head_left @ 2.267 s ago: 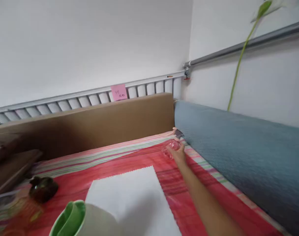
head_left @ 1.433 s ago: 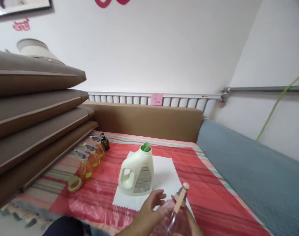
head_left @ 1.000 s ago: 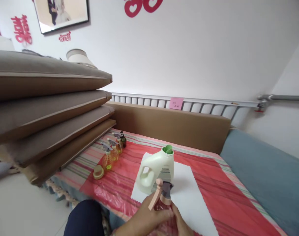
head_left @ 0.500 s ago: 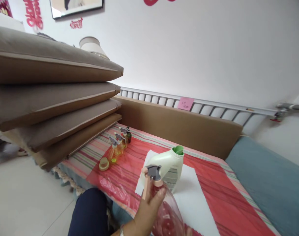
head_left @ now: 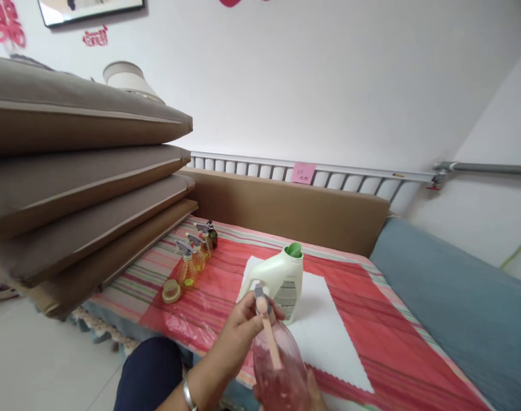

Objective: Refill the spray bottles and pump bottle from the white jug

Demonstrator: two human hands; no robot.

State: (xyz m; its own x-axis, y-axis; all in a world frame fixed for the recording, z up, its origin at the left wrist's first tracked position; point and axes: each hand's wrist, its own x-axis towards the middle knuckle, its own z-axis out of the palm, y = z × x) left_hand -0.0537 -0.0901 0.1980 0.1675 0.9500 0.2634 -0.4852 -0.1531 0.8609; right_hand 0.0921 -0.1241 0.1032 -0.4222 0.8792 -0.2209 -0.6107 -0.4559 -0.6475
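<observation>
A clear pink spray bottle (head_left: 281, 359) stands nearly upright in front of me, its grey head and long peach trigger turned toward me. My left hand (head_left: 243, 319), with a silver bangle at the wrist, has its fingers closed around the sprayer head and neck. Low in the picture, my right hand (head_left: 314, 394) holds the bottle's body from the right and below; most of it is hidden or cut off. Just behind the sprayer stands a pale green jug (head_left: 277, 274) with a green opening, on a white sheet (head_left: 329, 337).
Several small yellowish spray bottles (head_left: 187, 271) and a dark bottle (head_left: 212, 235) line the left side, near a yellowish cap (head_left: 171, 291). Red plastic film (head_left: 217, 285) covers the striped cloth. Stacked cushions (head_left: 89, 171) rise at left; a brown board (head_left: 260, 200) stands behind.
The spray bottle has turned so its trigger faces me. My left hand has shifted from its side to around the sprayer head. The view has swung slightly right.
</observation>
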